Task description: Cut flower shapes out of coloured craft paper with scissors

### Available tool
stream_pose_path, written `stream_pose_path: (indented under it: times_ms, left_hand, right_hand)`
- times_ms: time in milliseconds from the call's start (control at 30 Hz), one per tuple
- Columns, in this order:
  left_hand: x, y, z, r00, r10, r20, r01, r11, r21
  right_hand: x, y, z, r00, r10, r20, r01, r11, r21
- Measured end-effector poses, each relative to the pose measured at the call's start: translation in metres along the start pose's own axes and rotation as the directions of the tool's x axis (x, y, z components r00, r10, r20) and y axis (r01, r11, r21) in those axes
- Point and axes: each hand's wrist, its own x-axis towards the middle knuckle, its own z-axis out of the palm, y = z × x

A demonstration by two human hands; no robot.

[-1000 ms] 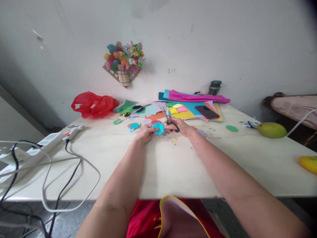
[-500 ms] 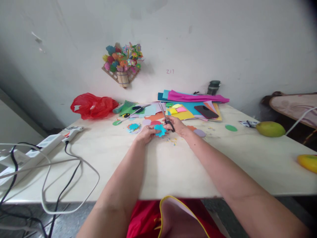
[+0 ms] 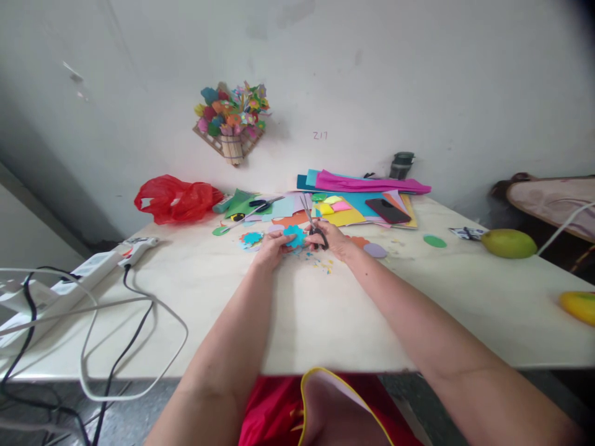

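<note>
A blue scallop-edged paper flower is pinched at its left side by my left hand. My right hand holds black-handled scissors, their blades pointing up and away, and its fingertips are close to the flower's right edge. Small paper scraps lie on the table just below the hands. Left of my left hand rests a pile of cut flowers with a blue one on top. A purple disc lies right of my right hand.
Coloured sheets with a dark phone lie at the back, beside a second pair of scissors. A red plastic bag is at back left, power strips and cables at left. A green mango sits right.
The blue flower has moved slightly left and up and looks turned in my fingers. The scissors in my right hand now show their blades slightly apart.
</note>
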Motion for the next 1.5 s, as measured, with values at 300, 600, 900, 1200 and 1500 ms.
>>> stream_pose_path:
  times_ms: [300, 600, 900, 1200, 1500]
  left_hand:
    - [0.001, 0.002, -0.001, 0.997, 0.055, -0.062, -0.062, 0.991, -0.116]
    - [0.007, -0.004, -0.005, 0.992, 0.087, -0.09, -0.1, 0.983, -0.153]
    - [0.006, -0.004, -0.004, 0.992, 0.064, -0.111, -0.082, 0.984, -0.16]
    - [0.005, -0.003, -0.002, 0.994, 0.065, -0.086, -0.08, 0.98, -0.18]
    - [0.004, -0.002, -0.003, 0.995, 0.066, -0.069, -0.078, 0.981, -0.178]
  right_hand:
    - [-0.006, 0.001, -0.011, 0.98, 0.07, 0.188, -0.033, 0.981, -0.193]
    - [-0.006, -0.001, -0.008, 0.96, 0.165, 0.228, -0.096, 0.953, -0.287]
    - [-0.002, 0.006, -0.011, 0.962, 0.136, 0.236, -0.063, 0.954, -0.292]
    - [0.0, 0.011, -0.013, 0.959, 0.119, 0.259, -0.047, 0.962, -0.269]
    - [0.0, 0.011, -0.013, 0.959, 0.108, 0.262, -0.043, 0.97, -0.239]
